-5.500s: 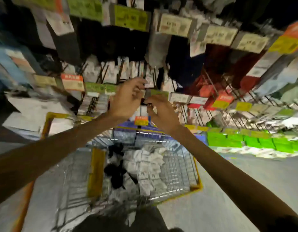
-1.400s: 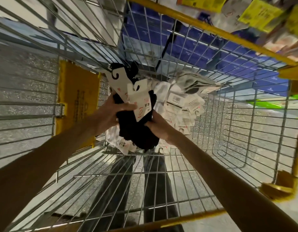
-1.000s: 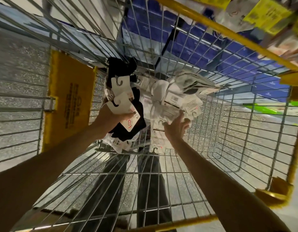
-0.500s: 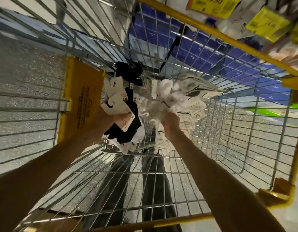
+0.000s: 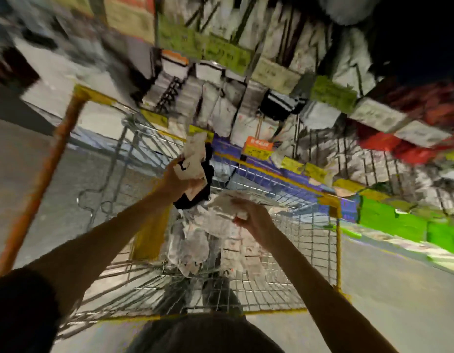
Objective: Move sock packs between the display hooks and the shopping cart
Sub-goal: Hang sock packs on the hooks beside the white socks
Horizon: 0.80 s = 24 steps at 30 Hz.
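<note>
Aloft, black sock packs clamped inside left fingers.

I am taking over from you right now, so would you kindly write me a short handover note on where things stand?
Left hand: grips a bunch of black sock packs, raised above the cart.
Right hand: holds a white sock pack over the cart.
More white packs lie on the cart floor.
Done: both handfuls lifted out.
Left: probably hang them on the display hooks ahead, then fetch the rest.
</note>
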Each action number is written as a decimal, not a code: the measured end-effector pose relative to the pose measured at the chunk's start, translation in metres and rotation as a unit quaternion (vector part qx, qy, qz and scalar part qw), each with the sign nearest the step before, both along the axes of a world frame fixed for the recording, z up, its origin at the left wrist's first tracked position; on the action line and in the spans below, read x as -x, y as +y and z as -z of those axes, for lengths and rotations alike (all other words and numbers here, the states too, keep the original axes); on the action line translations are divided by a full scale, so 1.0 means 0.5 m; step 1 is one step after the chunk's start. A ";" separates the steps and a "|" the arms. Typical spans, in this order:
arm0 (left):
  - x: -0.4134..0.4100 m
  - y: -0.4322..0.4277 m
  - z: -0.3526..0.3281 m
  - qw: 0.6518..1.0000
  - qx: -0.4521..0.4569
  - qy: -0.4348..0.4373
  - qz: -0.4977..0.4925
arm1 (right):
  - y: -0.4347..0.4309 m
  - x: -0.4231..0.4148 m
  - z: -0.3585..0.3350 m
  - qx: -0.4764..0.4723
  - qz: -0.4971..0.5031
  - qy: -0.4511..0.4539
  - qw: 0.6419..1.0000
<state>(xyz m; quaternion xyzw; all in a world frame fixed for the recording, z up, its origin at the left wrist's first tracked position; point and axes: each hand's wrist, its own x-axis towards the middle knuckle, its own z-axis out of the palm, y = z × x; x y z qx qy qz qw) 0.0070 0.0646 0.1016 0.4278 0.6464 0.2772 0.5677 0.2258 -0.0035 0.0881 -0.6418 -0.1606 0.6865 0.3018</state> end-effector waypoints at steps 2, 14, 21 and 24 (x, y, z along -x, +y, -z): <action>0.002 0.031 -0.066 0.999 -0.038 0.000 0.037 | 0.028 0.004 -0.098 -0.046 0.011 0.040 0.998; -0.056 0.095 -0.558 0.972 -0.194 -0.106 0.081 | 0.102 -0.038 -0.555 -0.209 -0.002 0.126 0.970; -0.077 0.085 -0.683 0.946 -0.244 -0.151 0.150 | 0.087 -0.022 -0.688 -0.347 0.065 -0.048 0.934; -0.071 0.074 -0.738 0.932 -0.297 -0.128 0.165 | 0.078 -0.027 -0.760 -0.374 0.064 -0.148 0.913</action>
